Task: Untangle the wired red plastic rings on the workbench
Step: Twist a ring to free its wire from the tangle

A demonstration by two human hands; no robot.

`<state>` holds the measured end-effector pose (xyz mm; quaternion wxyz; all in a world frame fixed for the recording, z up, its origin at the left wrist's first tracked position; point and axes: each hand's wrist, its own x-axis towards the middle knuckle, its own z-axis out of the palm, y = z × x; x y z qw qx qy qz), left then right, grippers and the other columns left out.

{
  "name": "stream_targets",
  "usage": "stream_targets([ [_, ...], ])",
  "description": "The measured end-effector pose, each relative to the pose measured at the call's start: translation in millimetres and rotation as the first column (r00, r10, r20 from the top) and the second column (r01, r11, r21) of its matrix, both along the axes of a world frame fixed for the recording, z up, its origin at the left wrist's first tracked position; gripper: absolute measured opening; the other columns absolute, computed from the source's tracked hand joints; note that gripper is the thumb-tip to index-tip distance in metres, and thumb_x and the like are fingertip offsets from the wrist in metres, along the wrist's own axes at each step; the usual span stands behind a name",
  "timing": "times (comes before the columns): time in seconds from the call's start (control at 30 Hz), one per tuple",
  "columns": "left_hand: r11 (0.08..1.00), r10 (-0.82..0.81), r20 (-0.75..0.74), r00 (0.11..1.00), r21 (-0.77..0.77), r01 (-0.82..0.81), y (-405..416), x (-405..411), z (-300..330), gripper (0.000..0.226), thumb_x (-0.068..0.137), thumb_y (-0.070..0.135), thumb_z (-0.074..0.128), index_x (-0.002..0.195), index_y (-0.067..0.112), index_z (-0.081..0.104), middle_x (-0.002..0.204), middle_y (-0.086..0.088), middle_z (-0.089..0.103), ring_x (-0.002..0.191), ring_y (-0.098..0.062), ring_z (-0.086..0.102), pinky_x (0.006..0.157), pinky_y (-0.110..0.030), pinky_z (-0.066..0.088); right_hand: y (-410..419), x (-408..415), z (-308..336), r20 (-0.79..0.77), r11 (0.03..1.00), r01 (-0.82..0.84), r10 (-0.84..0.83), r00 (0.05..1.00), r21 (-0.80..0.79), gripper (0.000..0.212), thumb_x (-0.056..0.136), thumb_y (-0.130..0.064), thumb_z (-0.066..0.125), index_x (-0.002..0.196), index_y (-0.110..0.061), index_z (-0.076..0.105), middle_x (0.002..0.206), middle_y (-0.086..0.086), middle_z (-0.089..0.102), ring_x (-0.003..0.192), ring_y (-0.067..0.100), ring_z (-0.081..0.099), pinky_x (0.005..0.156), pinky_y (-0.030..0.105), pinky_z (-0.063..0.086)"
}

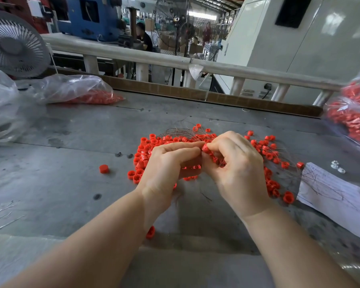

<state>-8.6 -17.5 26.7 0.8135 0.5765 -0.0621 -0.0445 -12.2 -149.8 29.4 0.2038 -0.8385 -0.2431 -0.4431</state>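
**Hands pinch one ring**

Left hand [166, 163] and right hand [235, 163] both pinch one red ring [205, 148] above the wired pile [152, 150] spread on the grey tabletop [71, 173]. A loose ring [103, 169] lies apart, left.

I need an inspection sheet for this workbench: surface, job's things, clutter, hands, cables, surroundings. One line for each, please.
Surface: grey workbench, stained and scuffed.
Job's things: pile of red rings tangled on thin wires; loose rings lie apart, one to the left, one near the left forearm.
Clutter: paper sheet with white nuts beside it on the right; clear bags of red parts on the left and right.
Hands: left hand and right hand pinch one ring together above the pile.
Cables: black cable at a socket behind the bench.
Surroundings: white fan, railing, blue machine, a seated person.
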Motion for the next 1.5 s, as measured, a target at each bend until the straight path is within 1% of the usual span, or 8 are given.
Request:
stream_targets([
  [0.13, 0.999, -0.035, 0.016, 0.999, -0.041, 0.036, 0.8, 0.8, 0.2, 0.016, 0.067, 0.031, 0.071, 0.073, 0.017, 0.077, 0.071, -0.003, 0.070, 0.067, -0.011, 0.066, 0.064, -0.023, 0.056, -2.2, 0.2, -0.2, 0.069, 0.998, 0.005, -0.001, 0.998, -0.066, 0.007, 0.079, 0.001, 0.067, 0.073, 0.001, 0.064, 0.076, 0.013, 0.063, 0.069, 0.031, 0.060, 0.068, 0.036, 0.047],
  [0.3, 0.992, -0.059, 0.014, 0.998, -0.111, 0.060, 2.2, 5.1, -3.3, 0.023, 0.051, 0.027, 0.075, 0.070, 0.015, 0.076, 0.064, -0.001, 0.068, 0.058, -0.008, 0.063, 0.063, -0.020, 0.056, -1.9, -1.5, 0.1, 0.072, 0.999, -0.018, 0.020, 0.997, -0.032, 0.009, 0.079, 0.000, 0.068, 0.070, -0.001, 0.065, 0.078, 0.010, 0.065, 0.073, 0.029, 0.062, 0.070, 0.036, 0.048],
  [0.6, 0.993, -0.068, 0.051, 0.996, -0.098, 0.073, 2.7, 8.2, -7.5, 0.031, 0.062, 0.019, 0.069, 0.090, 0.007, 0.072, 0.069, -0.002, 0.070, 0.063, -0.008, 0.064, 0.068, -0.022, 0.054, -0.8, -2.4, 1.0, 0.026, 0.997, -0.054, 0.052, 0.998, 0.048, 0.012, 0.075, 0.009, 0.070, 0.079, -0.002, 0.068, 0.081, 0.007, 0.068, 0.077, 0.024, 0.064, 0.074, 0.032, 0.050],
  [0.73, 0.990, -0.048, 0.031, 0.998, -0.129, 0.052, 1.6, 8.9, -8.0, 0.020, 0.062, 0.013, 0.066, 0.079, 0.013, 0.077, 0.074, -0.006, 0.072, 0.063, -0.011, 0.067, 0.070, -0.023, 0.056, -0.1, -1.2, -0.6, 0.007, 0.993, -0.078, 0.078, 0.997, 0.086, 0.013, 0.075, 0.008, 0.071, 0.081, -0.003, 0.069, 0.081, 0.005, 0.070, 0.076, 0.020, 0.066, 0.072, 0.030, 0.051],
  [0.97, 0.992, -0.018, 0.096, 0.995, -0.127, 0.030, -0.7, 8.6, -10.0, 0.017, 0.065, 0.013, 0.067, 0.079, 0.016, 0.076, 0.083, -0.007, 0.074, 0.074, -0.014, 0.068, 0.073, -0.022, 0.057, 0.6, 1.4, -0.7, -0.199, 0.891, -0.119, 0.225, 0.954, 0.438, 0.012, 0.080, -0.014, 0.067, 0.091, -0.010, 0.067, 0.085, -0.001, 0.067, 0.077, 0.009, 0.064, 0.069, 0.025, 0.054],
  [1.1, 0.996, 0.037, 0.170, 0.985, -0.089, -0.022, -1.8, 7.3, -9.6, 0.017, 0.069, 0.011, 0.067, 0.085, 0.013, 0.072, 0.081, -0.004, 0.074, 0.073, -0.011, 0.070, 0.066, -0.018, 0.054, 1.6, 3.0, 0.4, -0.267, 0.905, -0.106, 0.231, 0.936, 0.412, 0.024, 0.078, -0.023, 0.068, 0.100, -0.013, 0.068, 0.092, -0.002, 0.066, 0.083, 0.010, 0.062, 0.075, 0.020, 0.048],
  [1.27, 0.991, 0.105, 0.307, 0.946, 0.041, -0.124, -2.3, 4.9, -7.6, 0.019, 0.082, -0.003, 0.063, 0.087, 0.013, 0.069, 0.077, 0.005, 0.073, 0.075, -0.005, 0.068, 0.068, -0.013, 0.051, -0.3, 3.8, 1.5, -0.275, 0.916, -0.083, 0.203, 0.940, 0.393, 0.018, 0.077, -0.024, 0.071, 0.090, -0.012, 0.071, 0.087, -0.010, 0.059, 0.088, 0.006, 0.057, 0.083, 0.013, 0.042],
  [1.5, 0.967, 0.166, 0.410, 0.897, 0.111, -0.229, -3.0, 2.3, -5.9, 0.026, 0.079, -0.008, 0.066, 0.081, 0.017, 0.064, 0.072, 0.008, 0.070, 0.072, 0.000, 0.065, 0.068, -0.012, 0.050, -1.0, 2.8, 4.5, -0.302, 0.881, -0.095, 0.258, 0.918, 0.464, 0.012, 0.072, -0.010, 0.077, 0.081, -0.017, 0.071, 0.079, -0.003, 0.062, 0.077, 0.005, 0.058, 0.075, 0.013, 0.043],
])
